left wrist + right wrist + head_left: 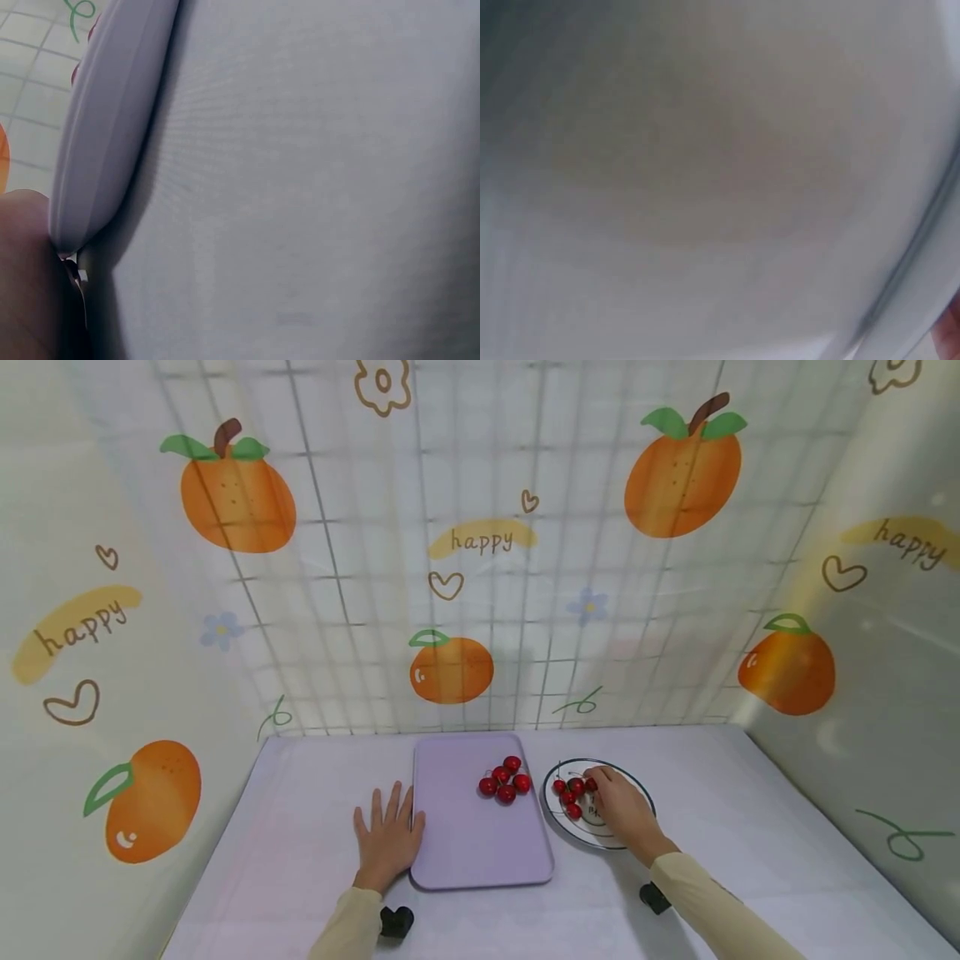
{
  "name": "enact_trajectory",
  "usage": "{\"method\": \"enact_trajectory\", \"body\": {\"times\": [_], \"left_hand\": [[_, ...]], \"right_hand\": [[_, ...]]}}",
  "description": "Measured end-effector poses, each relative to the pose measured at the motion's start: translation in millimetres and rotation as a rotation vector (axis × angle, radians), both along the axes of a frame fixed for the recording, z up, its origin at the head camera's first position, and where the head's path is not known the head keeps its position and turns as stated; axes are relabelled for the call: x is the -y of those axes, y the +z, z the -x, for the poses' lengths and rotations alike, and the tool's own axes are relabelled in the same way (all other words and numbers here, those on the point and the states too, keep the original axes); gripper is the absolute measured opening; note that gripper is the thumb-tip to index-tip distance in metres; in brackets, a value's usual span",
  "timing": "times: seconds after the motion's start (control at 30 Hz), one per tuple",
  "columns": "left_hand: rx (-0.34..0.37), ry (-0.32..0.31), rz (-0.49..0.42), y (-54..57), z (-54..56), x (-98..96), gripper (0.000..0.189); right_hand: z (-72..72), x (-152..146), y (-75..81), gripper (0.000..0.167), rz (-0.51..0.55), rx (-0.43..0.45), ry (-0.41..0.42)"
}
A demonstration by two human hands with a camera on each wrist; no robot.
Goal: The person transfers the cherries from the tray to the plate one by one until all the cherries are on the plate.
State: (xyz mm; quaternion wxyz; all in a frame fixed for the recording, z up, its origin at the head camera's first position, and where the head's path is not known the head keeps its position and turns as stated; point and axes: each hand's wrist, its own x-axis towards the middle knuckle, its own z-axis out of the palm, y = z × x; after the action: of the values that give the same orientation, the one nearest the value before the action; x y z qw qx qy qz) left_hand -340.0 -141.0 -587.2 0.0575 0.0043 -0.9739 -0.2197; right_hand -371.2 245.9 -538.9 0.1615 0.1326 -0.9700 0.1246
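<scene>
My left hand (390, 835) rests on the table with its fingers spread, the thumb right at the left edge of a lilac tray (465, 852). Several red cherries (506, 793) lie together in the tray's upper right part. In the left wrist view, the tray's raised side (112, 112) stands beside part of that hand (26, 277). Over a white plate with a dark rim (566, 835), my right hand (622, 810) pinches a red cherry (591, 784) with its fingertips. Several more cherries (567, 797) with thin stems lie on the plate, left of these fingers.
The white-covered table (315, 777) meets a hanging curtain (337, 652) printed with oranges at its back and sides. Black wrist-worn devices (397, 922) show by both sleeves. In the right wrist view, the plate's rim (922, 232) runs along the right side.
</scene>
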Motion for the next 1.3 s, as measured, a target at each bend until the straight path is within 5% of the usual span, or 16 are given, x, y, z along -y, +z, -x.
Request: {"method": "enact_trajectory", "body": {"times": [0.37, 0.87, 1.3], "left_hand": [[0.025, -0.012, -0.013, 9.3, -1.7, 0.1, 0.061], [0.036, 0.002, 0.02, 4.3, 1.2, 2.3, 0.062], [0.024, -0.004, 0.024, -3.0, 4.3, 2.1, 0.063]], "right_hand": [[-3.1, 0.8, 9.5, 0.038, -0.01, -0.094, -0.003], [2.6, 30.6, 15.7, 0.028, -0.046, -0.291, 0.077], [2.8, 46.9, 12.7, 0.038, -0.067, -0.262, 0.074]]}}
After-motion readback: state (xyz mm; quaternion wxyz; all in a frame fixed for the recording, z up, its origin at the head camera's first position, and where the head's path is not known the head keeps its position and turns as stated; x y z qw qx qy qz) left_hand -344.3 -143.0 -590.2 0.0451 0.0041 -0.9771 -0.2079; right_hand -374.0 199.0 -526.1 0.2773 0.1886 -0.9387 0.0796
